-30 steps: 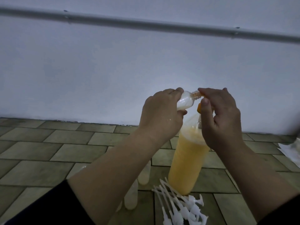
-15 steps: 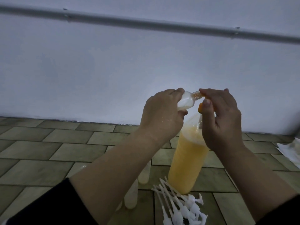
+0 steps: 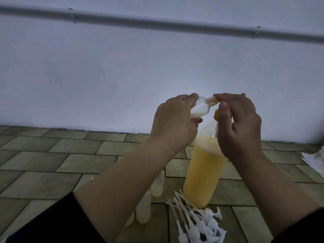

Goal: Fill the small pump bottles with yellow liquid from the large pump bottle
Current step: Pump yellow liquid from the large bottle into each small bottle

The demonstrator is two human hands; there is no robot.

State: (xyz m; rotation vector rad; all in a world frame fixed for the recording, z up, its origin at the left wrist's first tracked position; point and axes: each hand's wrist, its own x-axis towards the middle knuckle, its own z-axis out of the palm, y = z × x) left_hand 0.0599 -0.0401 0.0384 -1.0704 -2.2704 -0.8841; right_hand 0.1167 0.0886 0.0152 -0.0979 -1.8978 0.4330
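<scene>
A large clear bottle (image 3: 201,172) of yellow liquid stands on the tiled floor, its orange pump top (image 3: 216,114) mostly hidden. My right hand (image 3: 240,127) grips that pump top, fingers curled over it. My left hand (image 3: 173,123) holds a small clear bottle (image 3: 254,108) tilted sideways, its threaded neck at the pump's spout under my right fingers. A little pale liquid lies inside the small bottle.
Several small bottles (image 3: 157,185) filled with pale liquid stand on the floor under my left forearm. A heap of white pump heads with dip tubes (image 3: 198,223) lies in front of the large bottle. White paper (image 3: 315,162) lies at the right edge. A wall rises behind.
Both hands and the bottles have stayed almost still; my right thumb has shifted slightly on the pump top.
</scene>
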